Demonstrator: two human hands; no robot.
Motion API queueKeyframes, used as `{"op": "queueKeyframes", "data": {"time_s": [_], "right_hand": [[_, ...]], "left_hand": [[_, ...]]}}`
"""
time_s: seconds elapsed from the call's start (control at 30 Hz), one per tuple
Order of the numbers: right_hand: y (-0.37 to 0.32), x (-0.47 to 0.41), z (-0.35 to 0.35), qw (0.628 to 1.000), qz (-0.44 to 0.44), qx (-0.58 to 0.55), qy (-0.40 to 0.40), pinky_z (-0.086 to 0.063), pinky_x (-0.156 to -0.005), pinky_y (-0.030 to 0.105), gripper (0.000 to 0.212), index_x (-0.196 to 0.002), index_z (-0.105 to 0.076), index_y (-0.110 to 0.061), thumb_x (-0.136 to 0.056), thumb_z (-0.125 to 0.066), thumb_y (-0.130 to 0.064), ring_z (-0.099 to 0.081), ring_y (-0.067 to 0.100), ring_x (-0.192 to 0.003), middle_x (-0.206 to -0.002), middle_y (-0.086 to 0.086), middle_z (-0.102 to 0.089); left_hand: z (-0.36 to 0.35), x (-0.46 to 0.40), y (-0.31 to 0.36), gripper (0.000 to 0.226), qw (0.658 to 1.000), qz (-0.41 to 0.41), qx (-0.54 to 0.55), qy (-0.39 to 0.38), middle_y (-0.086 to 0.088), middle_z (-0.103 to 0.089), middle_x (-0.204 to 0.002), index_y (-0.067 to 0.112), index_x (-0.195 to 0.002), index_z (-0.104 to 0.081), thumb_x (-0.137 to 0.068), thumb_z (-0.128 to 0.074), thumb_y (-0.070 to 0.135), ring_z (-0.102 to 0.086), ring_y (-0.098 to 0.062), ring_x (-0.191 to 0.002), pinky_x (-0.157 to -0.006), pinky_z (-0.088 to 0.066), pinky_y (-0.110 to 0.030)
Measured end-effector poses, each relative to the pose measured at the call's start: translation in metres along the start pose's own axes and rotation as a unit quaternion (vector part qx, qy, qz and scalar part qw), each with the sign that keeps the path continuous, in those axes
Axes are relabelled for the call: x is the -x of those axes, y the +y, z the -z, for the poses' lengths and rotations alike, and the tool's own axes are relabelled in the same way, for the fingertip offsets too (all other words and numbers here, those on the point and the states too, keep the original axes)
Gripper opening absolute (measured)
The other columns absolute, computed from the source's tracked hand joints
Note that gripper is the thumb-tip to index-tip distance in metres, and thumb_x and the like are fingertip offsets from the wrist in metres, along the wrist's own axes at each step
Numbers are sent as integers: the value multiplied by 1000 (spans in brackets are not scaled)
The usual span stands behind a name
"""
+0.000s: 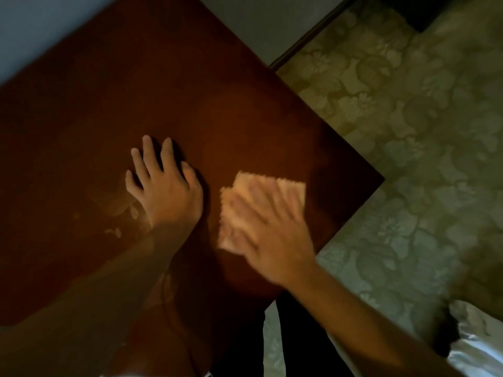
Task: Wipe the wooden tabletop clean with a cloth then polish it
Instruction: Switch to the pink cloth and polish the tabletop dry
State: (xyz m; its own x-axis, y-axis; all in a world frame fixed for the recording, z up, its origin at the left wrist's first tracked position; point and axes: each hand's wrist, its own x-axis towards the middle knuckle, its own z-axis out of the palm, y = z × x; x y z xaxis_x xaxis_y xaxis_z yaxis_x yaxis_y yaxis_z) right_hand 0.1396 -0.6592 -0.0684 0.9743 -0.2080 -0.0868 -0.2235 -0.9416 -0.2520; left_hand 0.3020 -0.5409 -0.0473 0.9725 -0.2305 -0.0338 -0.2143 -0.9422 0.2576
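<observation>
- At far left, a pale blue-grey wall (32,25) behind the far edge of the worktop.
- Dark reddish-brown wooden worktop (114,99), seen at a slant, one corner pointing right over the floor.
- Pale smears (117,232) on the wood just left of the left wrist, near the front left part of the surface.
- Left hand (166,191) laid flat on the worktop, palm down, fingers straight and spread apart, gripping nothing.
- Just right of it, apart from it, a light peach cloth (261,191), folded to a rough square with a zigzag edge, lying flat on the wood near the right corner.
- Right hand (272,229) pressed on top of the cloth, fingers stretched out and fanned over it, not curled round it; blurred, so finer finger detail cannot be told.
- Right forearm running down to the lower right, ending in a whitish sleeve (473,346).
- Under the front edge of the worktop, dark-clothed legs (294,336) of the person.
- At right, floor (408,131) covered in an olive floral pattern, with a dark strip (307,34) along the wall's base.
</observation>
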Motion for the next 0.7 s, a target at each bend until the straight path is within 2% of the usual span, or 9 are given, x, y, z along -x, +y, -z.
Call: {"op": "queueKeyframes", "data": {"time_s": [0.07, 0.13, 0.23, 0.33, 0.4, 0.47, 0.53, 0.6, 0.7], "right_hand": [[48, -26, 17, 996, -60, 57, -23, -10, -124, 58, 64, -163, -13, -39, -103, -23, -60, -12, 33, -156, -171, 5, -10], [87, -38, 34, 987, -144, 75, -12, -11, -123, 59, 66, -162, -18, -35, -101, -22, -60, -17, 37, -154, -169, 11, -17], [69, -18, 29, 979, -198, 40, 41, -9, -123, 64, 64, -161, -25, -31, -103, -26, -56, -15, 41, -155, -168, 17, -21], [8, 27, 5, 984, -172, 12, 30, -4, -124, 61, 62, -163, -16, -37, -105, -22, -58, -4, 35, -158, -172, 10, -10], [-8, 48, -2, 991, -132, -11, 20, -4, -125, 58, 61, -162, -22, -36, -105, -28, -57, -3, 31, -159, -172, 6, -11], [4, 53, 2, 997, -70, -26, 19, -9, -125, 58, 60, -160, -29, -35, -104, -32, -55, -8, 29, -158, -171, 4, -16], [38, 42, 13, 999, -46, -5, 7, -13, -124, 60, 61, -161, -25, -36, -104, -29, -57, -13, 31, -157, -170, 5, -18], [84, 23, 26, 992, -114, 48, 0, -15, -122, 62, 63, -162, -22, -35, -104, -28, -58, -19, 38, -154, -169, 12, -21], [129, 6, 41, 972, -235, 11, 10, -9, -124, 62, 64, -163, -17, -32, -104, -27, -56, -7, 40, -156, -170, 16, -13]], "left_hand": [[6, 7, 0, 54, 997, -77, 5, -19, -9, -18, -166, 19, -153, -33, -104, -28, 39, -9, -30, -154, -120, -7, -55], [8, 18, 9, 55, 986, -158, 6, -50, -7, -20, -166, 20, -153, -35, -103, -25, 41, -9, -26, -154, -120, -6, -52], [-2, 38, 27, 55, 970, -221, 5, -97, -4, -18, -166, 22, -155, -33, -104, -24, 40, -5, -24, -155, -120, -4, -51], [-16, 49, 30, 56, 967, -233, -37, -100, -6, -13, -167, 22, -157, -28, -105, -22, 42, -1, -27, -155, -121, -3, -54], [-20, 49, 27, 56, 966, -238, -48, -88, -8, -14, -166, 21, -156, -27, -105, -22, 44, -3, -28, -154, -121, -4, -55], [-21, 49, 26, 55, 966, -241, -45, -79, -9, -17, -166, 21, -156, -28, -105, -24, 43, -5, -29, -154, -121, -4, -55], [-22, 50, 26, 55, 967, -239, -40, -73, -8, -18, -166, 21, -155, -29, -105, -25, 43, -5, -28, -155, -121, -3, -54], [-22, 51, 27, 55, 969, -234, -33, -72, -7, -18, -166, 22, -156, -28, -105, -25, 43, -3, -27, -155, -122, -2, -54], [-21, 51, 28, 55, 969, -234, -31, -69, -9, -20, -166, 21, -155, -30, -105, -27, 42, -5, -28, -155, -122, -3, -55]]}}
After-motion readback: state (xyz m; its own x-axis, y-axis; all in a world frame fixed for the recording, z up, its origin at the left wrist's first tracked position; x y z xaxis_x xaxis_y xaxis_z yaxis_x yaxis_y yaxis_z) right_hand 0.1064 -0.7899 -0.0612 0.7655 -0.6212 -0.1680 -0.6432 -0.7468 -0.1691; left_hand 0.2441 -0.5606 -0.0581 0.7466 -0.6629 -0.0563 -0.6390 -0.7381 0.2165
